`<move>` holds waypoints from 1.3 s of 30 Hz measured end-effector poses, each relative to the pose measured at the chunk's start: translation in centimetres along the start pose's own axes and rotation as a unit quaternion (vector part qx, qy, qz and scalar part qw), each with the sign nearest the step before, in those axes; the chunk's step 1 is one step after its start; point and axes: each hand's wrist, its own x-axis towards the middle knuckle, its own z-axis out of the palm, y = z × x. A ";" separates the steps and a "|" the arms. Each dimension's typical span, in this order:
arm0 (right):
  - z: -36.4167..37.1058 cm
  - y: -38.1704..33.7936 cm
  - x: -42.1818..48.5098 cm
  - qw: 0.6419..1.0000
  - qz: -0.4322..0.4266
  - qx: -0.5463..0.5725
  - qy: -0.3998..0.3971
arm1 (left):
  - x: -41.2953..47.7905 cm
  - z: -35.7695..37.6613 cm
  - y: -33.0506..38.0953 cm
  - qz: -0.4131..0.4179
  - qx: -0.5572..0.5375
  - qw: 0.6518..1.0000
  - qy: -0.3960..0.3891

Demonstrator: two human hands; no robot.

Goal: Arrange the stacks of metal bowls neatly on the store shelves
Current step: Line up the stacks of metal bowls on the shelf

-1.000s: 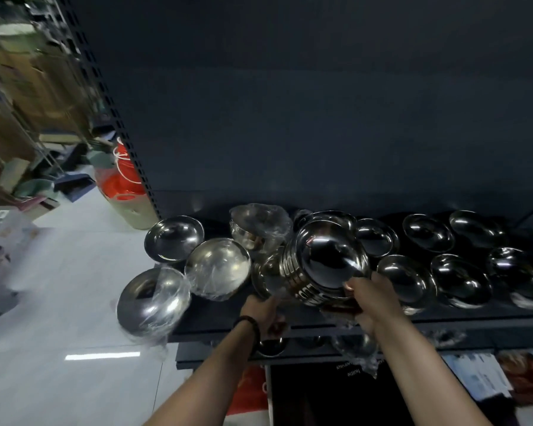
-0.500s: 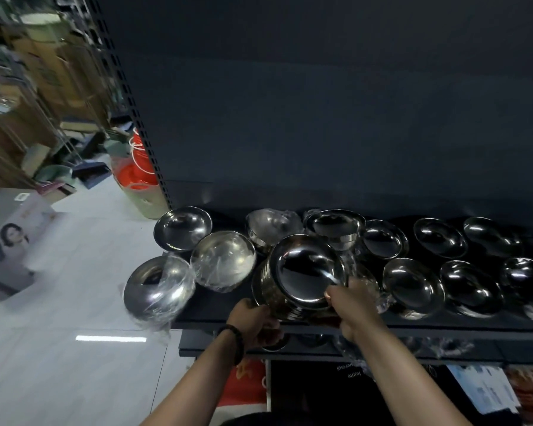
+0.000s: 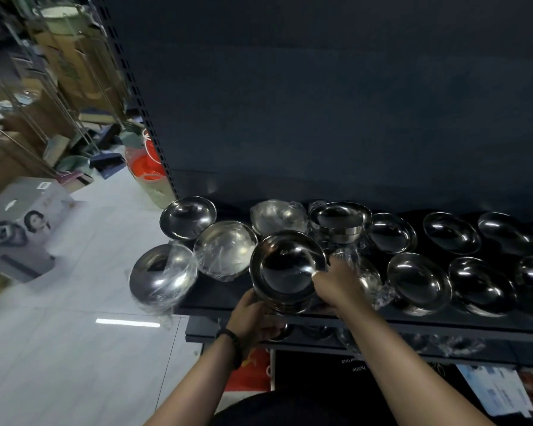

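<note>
Dark shelf (image 3: 219, 295), dark back panel. At its front edge, between neighbours close on both sides, is the tilted stack of bowls (image 3: 286, 269); the left hand (image 3: 253, 315) grips underneath and the right hand (image 3: 336, 281) pinches its rim. One wrapped bowl (image 3: 162, 276) overhangs the left end. The rightmost bowls are cut off. About eleven others show.

A stack of shiny metal bowls (image 3: 286, 269) sits tilted at the front edge of the dark shelf (image 3: 228, 298), among other bowl stacks, some plastic-wrapped.
</note>
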 end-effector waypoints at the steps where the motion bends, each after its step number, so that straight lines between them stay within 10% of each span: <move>1: 0.1 -0.1 0.3 1.000 -0.006 -0.019 -0.011 | -0.1 -0.1 0.0 -0.002 -0.002 1.000 -0.001; 39: -0.5 0.5 3.2 0.988 -0.035 -0.137 -0.062 | 2.4 1.4 2.4 0.035 0.038 0.996 0.079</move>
